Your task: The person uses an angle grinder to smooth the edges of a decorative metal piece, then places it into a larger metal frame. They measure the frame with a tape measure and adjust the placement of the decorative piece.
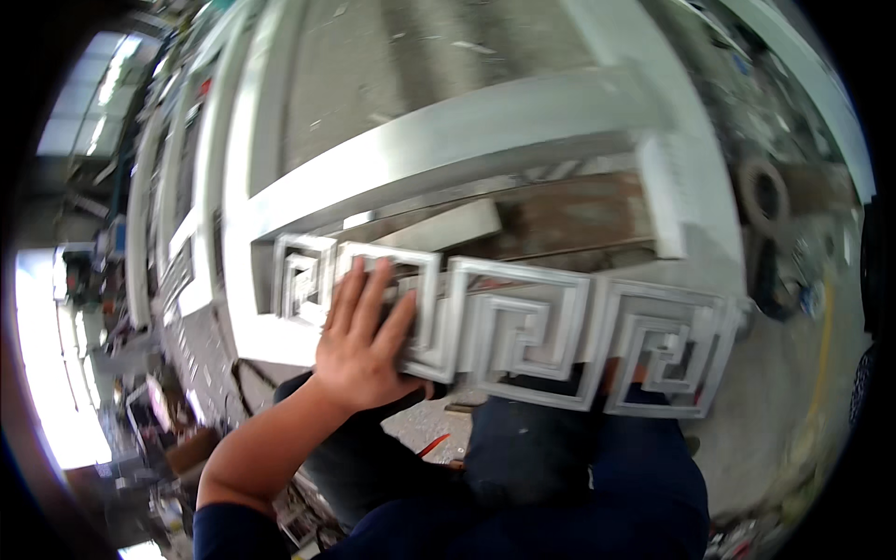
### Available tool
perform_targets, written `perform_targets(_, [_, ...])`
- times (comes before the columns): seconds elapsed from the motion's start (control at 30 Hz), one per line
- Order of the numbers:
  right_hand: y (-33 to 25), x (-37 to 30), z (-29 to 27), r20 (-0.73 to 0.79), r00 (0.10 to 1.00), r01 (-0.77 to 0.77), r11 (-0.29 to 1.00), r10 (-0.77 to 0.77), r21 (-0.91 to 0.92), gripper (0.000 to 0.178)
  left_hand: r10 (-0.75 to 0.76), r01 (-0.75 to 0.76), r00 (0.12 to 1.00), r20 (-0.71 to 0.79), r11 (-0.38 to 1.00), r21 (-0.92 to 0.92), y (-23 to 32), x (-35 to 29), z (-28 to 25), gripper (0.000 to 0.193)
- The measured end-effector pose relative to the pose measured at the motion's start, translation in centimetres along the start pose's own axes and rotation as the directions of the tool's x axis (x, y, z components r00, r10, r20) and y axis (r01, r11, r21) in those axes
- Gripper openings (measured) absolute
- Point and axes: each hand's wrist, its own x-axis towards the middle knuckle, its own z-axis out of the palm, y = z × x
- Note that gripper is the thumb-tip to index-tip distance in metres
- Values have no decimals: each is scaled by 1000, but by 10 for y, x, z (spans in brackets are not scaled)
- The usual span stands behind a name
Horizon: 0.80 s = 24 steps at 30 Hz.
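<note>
A silvery metal fretwork panel [523, 339] with square spiral key patterns lies tilted across the near end of a large pale metal frame [448, 121]. Over its left part rests my left hand [364, 350], fingers spread across the front bars and thumb low by the bottom edge, gripping the panel. Of my right hand, only a small skin-toned patch [611, 373] may show through the gaps near the panel's right part; its fingers are hidden. Motion blur softens the panel's outline.
Inside the frame's near opening lie a pale block [453, 229] and a rusty brown plate [579, 210]. More pale frame bars [210, 140] stand to the left. A ring-shaped part [763, 194] sits at the right. My knees are just under the panel.
</note>
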Motion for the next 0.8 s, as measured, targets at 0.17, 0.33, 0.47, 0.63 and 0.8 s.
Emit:
perform_targets(0.17, [4, 5, -17, 1, 1000, -5, 993, 5, 122, 32, 29, -28, 999, -27, 999, 47, 5, -5, 2, 90])
perform_targets(0.33, [47, -21, -77, -87, 986, -111, 948, 143, 299, 31, 23, -22, 998, -54, 999, 27, 6, -6, 4, 87])
perform_targets(0.47, [111, -63, -134, -158, 927, -226, 844, 339, 487, 31, 9, -9, 1000, -22, 1000, -5, 4, -7, 2, 90])
perform_targets(0.63, [184, -165, -186, -264, 874, -175, 771, 408, 612, 31, 10, -11, 999, -41, 999, -34, 6, -6, -6, 93])
perform_targets(0.8, [144, -280, -205, -92, 678, -265, 359, 730, 895, 61, -120, 120, 993, -2, 991, -63, 0, -31, -6, 88])
